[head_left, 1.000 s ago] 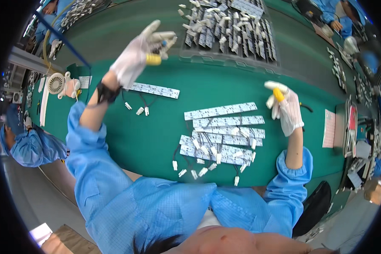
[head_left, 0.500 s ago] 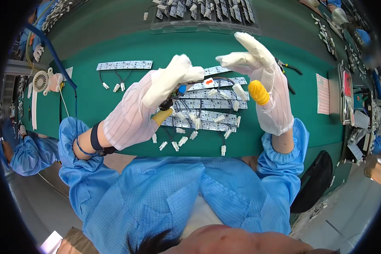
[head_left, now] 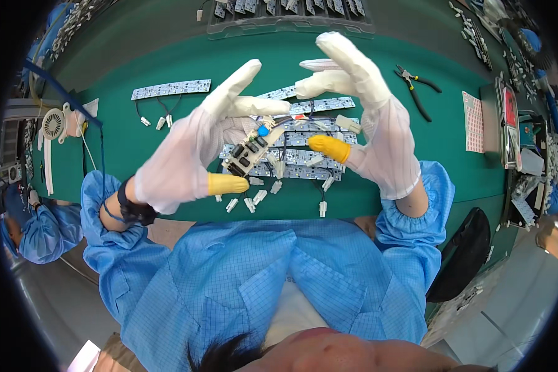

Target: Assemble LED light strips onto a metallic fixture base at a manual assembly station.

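My left hand [head_left: 195, 146], in a white glove with a yellow cot on the thumb, holds a small circuit board [head_left: 251, 155] between thumb and lower fingers. The board is tilted, showing dark cylindrical parts and a round blue one; its index finger is stretched out. To the right, my right hand [head_left: 369, 124], gloved alike, is open, with curved fingers and its yellow-tipped thumb apart. A white connector [head_left: 348, 124] on leads lies between that thumb and the fingers, and I cannot tell whether it is touched. Beneath both hands are several LED strip boards [head_left: 319, 137] with wired white plugs.
One more LED strip [head_left: 171, 90] lies on the green mat at the left. Yellow-and-black cutters [head_left: 417, 90] rest beyond my right hand. A clear tray [head_left: 291, 28] of strips stands at the back. A small fan [head_left: 54, 124] is at the left, a printed sheet [head_left: 473, 122] at the right.
My left hand has turned and opened out, so the circuit board's parts now face up. My right hand has shifted left, its thumb swinging inward. The view has moved slightly.
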### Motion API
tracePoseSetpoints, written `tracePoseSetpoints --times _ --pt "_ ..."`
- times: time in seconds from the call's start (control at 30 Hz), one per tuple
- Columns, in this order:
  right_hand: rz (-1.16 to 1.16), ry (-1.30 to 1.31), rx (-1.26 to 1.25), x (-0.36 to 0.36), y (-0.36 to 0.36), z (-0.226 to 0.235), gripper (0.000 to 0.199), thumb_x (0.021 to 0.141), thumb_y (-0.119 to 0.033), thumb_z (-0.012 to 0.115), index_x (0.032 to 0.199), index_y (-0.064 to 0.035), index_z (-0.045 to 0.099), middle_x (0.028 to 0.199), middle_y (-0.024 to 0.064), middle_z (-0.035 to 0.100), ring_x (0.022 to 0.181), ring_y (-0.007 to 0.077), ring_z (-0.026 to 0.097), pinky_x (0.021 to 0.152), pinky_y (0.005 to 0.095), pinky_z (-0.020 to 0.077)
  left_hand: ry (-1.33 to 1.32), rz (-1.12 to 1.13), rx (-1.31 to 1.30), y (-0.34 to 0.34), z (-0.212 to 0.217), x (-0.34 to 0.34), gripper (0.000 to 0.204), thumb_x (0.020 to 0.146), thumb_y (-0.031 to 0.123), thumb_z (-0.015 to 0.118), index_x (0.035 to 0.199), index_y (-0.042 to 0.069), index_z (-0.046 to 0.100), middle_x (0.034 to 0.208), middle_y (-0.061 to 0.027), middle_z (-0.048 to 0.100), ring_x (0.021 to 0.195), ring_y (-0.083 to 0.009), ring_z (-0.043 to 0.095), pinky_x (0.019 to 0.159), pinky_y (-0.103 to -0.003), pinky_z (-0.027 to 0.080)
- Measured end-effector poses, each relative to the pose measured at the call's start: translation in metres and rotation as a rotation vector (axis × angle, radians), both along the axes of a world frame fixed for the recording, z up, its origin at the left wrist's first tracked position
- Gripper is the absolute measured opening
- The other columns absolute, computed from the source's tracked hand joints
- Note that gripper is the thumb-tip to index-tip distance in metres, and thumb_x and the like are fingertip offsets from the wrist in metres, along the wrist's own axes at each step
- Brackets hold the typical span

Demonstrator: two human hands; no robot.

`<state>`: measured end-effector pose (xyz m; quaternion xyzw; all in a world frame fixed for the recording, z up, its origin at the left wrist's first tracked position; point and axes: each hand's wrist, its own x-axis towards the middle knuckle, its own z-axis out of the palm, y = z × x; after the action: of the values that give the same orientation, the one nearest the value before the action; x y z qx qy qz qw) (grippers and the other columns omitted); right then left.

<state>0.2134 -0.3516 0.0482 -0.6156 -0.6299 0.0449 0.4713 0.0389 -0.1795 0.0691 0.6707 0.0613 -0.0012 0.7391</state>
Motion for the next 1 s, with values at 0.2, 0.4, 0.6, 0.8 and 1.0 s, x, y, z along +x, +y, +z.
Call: tracePoseSetpoints --times 0.2,0.4,0.6,0.8,1.0 --pt "0.213 0.751 -0.116 0.0 -0.003 0.006 0.087 0.078 -0.028 0.074 0.144 0.0012 0.025 0.112 0.0137 0.061 0.093 0.0188 0.064 0.081 0.0272 0.0498 0.229 -0.035 -0.272 0.005 0.009 -0.004 0.124 0.062 0.054 0.08 0.147 -0.003 0.009 0.134 -0.0236 0.046 0.117 -0.026 0.053 0.105 -0.037 0.038" --pt "0.091 0.766 -0.095 -0.019 -0.002 0.008 0.08 0.079 -0.004 0.064 0.145 0.0003 0.019 0.111 0.0179 0.059 0.073 0.0162 0.066 0.053 0.0194 0.0517 -0.184 0.197 -0.316 0.003 -0.02 0.002 0.104 0.075 0.06 0.068 0.142 -0.006 0.024 0.137 -0.0265 0.042 0.117 -0.0291 0.054 0.099 -0.035 0.043" --pt "0.28 0.444 0.211 -0.007 -0.001 0.005 0.087 0.085 -0.02 0.065 0.147 0.0001 0.008 0.105 0.021 0.063 0.063 0.0168 0.065 0.05 0.0207 0.0522 -0.161 0.266 -0.394 0.01 -0.034 0.001 0.068 0.095 0.043 0.05 0.14 -0.004 0.033 0.133 -0.0272 0.046 0.105 -0.0241 0.059 0.093 -0.031 0.047" --pt "0.144 0.171 0.077 0.003 0.005 -0.004 0.085 0.084 -0.032 0.068 0.144 0.0047 0.019 0.097 0.013 0.068 0.101 0.0239 0.061 0.094 0.0365 0.0448 -0.001 0.109 -0.402 0.009 -0.033 -0.003 0.065 0.097 0.045 0.043 0.14 -0.003 0.033 0.124 -0.0186 0.055 0.094 -0.0182 0.061 0.085 -0.031 0.05" --pt "0.215 -0.035 -0.062 0.0 0.007 -0.007 0.101 0.075 -0.057 0.067 0.139 0.0096 0.028 0.088 0.0024 0.071 0.11 0.0227 0.059 0.11 0.0426 0.0277 0.046 0.091 -0.444 0.004 -0.04 -0.004 0.066 0.093 0.044 0.053 0.139 -0.001 0.036 0.118 -0.0145 0.057 0.092 -0.0187 0.061 0.086 -0.035 0.052"
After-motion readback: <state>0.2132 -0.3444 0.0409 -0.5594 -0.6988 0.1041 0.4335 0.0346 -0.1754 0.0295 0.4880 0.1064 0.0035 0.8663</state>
